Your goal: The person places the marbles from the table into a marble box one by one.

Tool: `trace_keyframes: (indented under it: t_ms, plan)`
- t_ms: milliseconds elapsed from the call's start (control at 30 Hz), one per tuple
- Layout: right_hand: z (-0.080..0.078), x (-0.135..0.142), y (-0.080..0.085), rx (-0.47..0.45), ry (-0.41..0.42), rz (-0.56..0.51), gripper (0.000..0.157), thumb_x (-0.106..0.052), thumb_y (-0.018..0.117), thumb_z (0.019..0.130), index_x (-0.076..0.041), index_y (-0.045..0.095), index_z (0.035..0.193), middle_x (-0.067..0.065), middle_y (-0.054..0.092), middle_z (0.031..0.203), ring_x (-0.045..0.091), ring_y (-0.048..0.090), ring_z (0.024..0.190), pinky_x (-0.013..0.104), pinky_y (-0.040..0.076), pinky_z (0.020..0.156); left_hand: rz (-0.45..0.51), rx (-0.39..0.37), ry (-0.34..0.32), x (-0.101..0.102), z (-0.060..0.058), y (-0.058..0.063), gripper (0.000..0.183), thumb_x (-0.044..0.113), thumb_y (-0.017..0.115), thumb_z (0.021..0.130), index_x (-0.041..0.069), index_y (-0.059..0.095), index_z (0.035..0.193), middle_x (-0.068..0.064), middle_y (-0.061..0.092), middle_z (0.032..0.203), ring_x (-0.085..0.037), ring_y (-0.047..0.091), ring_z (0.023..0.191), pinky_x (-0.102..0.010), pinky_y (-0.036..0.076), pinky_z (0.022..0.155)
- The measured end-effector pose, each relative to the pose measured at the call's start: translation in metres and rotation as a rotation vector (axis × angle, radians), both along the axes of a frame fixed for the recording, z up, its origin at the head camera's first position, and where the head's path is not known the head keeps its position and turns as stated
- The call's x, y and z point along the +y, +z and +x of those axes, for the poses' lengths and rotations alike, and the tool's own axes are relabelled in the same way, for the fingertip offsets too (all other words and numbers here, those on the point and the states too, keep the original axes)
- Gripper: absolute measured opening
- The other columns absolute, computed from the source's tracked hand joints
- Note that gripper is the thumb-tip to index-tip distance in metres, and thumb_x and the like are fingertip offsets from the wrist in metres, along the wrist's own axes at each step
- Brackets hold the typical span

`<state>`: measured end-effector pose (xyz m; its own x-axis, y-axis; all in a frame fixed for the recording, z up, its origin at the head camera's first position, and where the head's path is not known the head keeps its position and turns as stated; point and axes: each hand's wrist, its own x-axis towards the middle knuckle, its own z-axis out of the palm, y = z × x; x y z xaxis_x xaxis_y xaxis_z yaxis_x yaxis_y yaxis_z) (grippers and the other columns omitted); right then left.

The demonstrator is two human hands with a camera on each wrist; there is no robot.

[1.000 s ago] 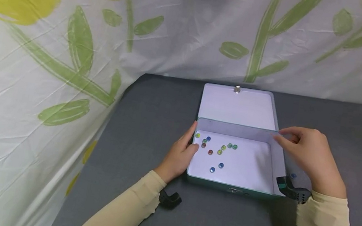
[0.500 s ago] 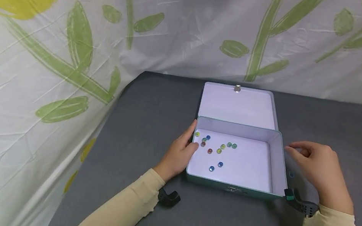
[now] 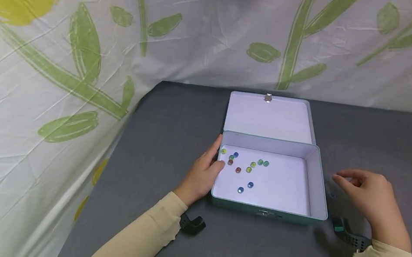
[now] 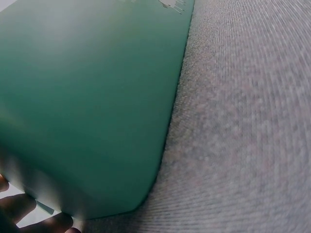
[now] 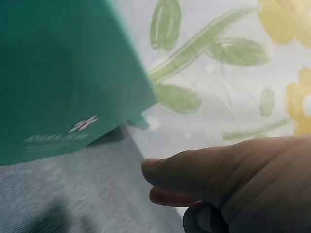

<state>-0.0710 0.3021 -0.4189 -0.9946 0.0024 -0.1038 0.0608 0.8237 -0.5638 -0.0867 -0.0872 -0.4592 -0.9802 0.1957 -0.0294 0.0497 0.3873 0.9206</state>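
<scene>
My left hand (image 3: 201, 174) grips the left wall of an open green metal box (image 3: 268, 145) with a white inside, thumb over the rim. In the left wrist view, fingertips (image 4: 56, 222) lie at the edge of the green side wall (image 4: 97, 102). Several glass marbles lie on the box floor: two blue marbles (image 3: 250, 185) at the front, others green, yellow and reddish. To the box's right, my right hand (image 3: 372, 198) hovers over the table, fingers loosely curled with thumb near forefinger; nothing shows between them. A blue marble (image 3: 332, 195) lies below its fingertips, beside the box.
The lid (image 3: 271, 116) is folded back flat behind the box, its metal clasp (image 3: 268, 97) at the far edge. A grey cloth (image 3: 175, 120) covers the table. A white curtain with printed flowers (image 3: 211, 37) hangs behind and along the left.
My right hand has left the box's right rim and moved right and towards me, out over the table. The left hand keeps its grip; the marbles inside lie as before.
</scene>
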Motion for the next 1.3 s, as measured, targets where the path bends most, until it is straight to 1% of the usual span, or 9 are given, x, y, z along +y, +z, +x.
trace_keyframes:
  t_ms: [133, 300, 433, 533, 667, 867, 1100, 1200, 1300]
  plan:
    - [0.004, 0.002, -0.008, -0.012, -0.003, -0.003, 0.045, -0.035, 0.064, 0.104, 0.005, 0.073, 0.122, 0.003, 0.057, 0.07, 0.013, 0.043, 0.06, 0.032, 0.036, 0.051, 0.011, 0.007, 0.001, 0.0, -0.001, 0.0, 0.07, 0.019, 0.045, 0.106, 0.03, 0.019, 0.17, 0.017, 0.021, 0.172, -0.003, 0.02, 0.156, -0.043, 0.024, 0.127]
    - [0.006, 0.003, -0.015, -0.024, -0.002, -0.002, 0.043, -0.032, 0.067, 0.103, 0.007, 0.073, 0.119, 0.003, 0.059, 0.071, 0.014, 0.045, 0.062, 0.032, 0.037, 0.051, 0.013, 0.002, 0.005, 0.0, 0.0, 0.002, 0.07, 0.021, 0.045, 0.106, 0.028, 0.02, 0.17, 0.018, 0.021, 0.171, -0.002, 0.021, 0.156, -0.042, 0.024, 0.127]
    - [0.009, 0.006, -0.02, -0.059, 0.013, 0.007, 0.039, -0.027, 0.07, 0.101, 0.009, 0.073, 0.116, 0.006, 0.063, 0.075, 0.018, 0.05, 0.067, 0.033, 0.04, 0.053, 0.007, 0.003, 0.005, 0.0, -0.001, 0.002, 0.069, 0.021, 0.045, 0.106, 0.027, 0.02, 0.17, 0.017, 0.021, 0.171, -0.002, 0.021, 0.156, -0.041, 0.024, 0.127]
    - [0.01, 0.008, -0.023, -0.087, 0.015, 0.013, 0.037, -0.025, 0.071, 0.099, 0.009, 0.073, 0.114, 0.01, 0.067, 0.081, 0.022, 0.054, 0.072, 0.034, 0.043, 0.056, 0.007, 0.004, 0.005, 0.0, -0.001, 0.001, 0.069, 0.02, 0.045, 0.106, 0.027, 0.02, 0.17, 0.017, 0.022, 0.171, -0.003, 0.02, 0.156, -0.041, 0.024, 0.126]
    - [0.01, 0.011, -0.026, -0.105, 0.02, 0.027, 0.036, -0.024, 0.073, 0.098, 0.009, 0.074, 0.111, 0.016, 0.069, 0.086, 0.025, 0.058, 0.075, 0.035, 0.046, 0.058, 0.009, 0.002, 0.003, 0.0, -0.001, 0.001, 0.069, 0.018, 0.046, 0.106, 0.027, 0.021, 0.17, 0.017, 0.022, 0.171, -0.003, 0.021, 0.156, -0.041, 0.025, 0.126]
    - [0.008, 0.012, -0.029, -0.117, 0.031, 0.041, 0.036, -0.023, 0.073, 0.097, 0.01, 0.074, 0.109, 0.016, 0.071, 0.085, 0.026, 0.061, 0.075, 0.035, 0.046, 0.058, 0.015, 0.003, -0.002, 0.0, -0.001, 0.0, 0.07, 0.019, 0.045, 0.106, 0.028, 0.019, 0.17, 0.018, 0.02, 0.171, -0.002, 0.019, 0.156, -0.042, 0.023, 0.127]
    - [0.008, 0.012, -0.03, -0.102, 0.034, 0.045, 0.034, -0.024, 0.074, 0.096, 0.009, 0.076, 0.104, 0.02, 0.074, 0.086, 0.034, 0.068, 0.079, 0.036, 0.048, 0.059, 0.006, 0.005, 0.004, -0.001, 0.0, 0.0, 0.069, 0.02, 0.045, 0.106, 0.03, 0.02, 0.17, 0.017, 0.021, 0.171, -0.003, 0.02, 0.156, -0.042, 0.024, 0.127]
    - [0.007, 0.011, -0.03, -0.099, 0.035, 0.048, 0.034, -0.024, 0.074, 0.096, 0.009, 0.076, 0.103, 0.019, 0.074, 0.085, 0.033, 0.067, 0.078, 0.036, 0.048, 0.059, 0.005, 0.004, 0.003, -0.001, -0.001, 0.0, 0.069, 0.019, 0.045, 0.106, 0.031, 0.02, 0.17, 0.018, 0.021, 0.171, -0.002, 0.02, 0.156, -0.042, 0.023, 0.127]
    - [0.007, 0.011, -0.03, -0.098, 0.027, 0.049, 0.034, -0.025, 0.074, 0.096, 0.009, 0.076, 0.103, 0.018, 0.074, 0.084, 0.031, 0.067, 0.077, 0.035, 0.048, 0.059, 0.009, 0.003, 0.001, -0.001, -0.001, 0.001, 0.069, 0.018, 0.045, 0.106, 0.029, 0.019, 0.17, 0.018, 0.021, 0.171, -0.002, 0.019, 0.156, -0.042, 0.023, 0.127]
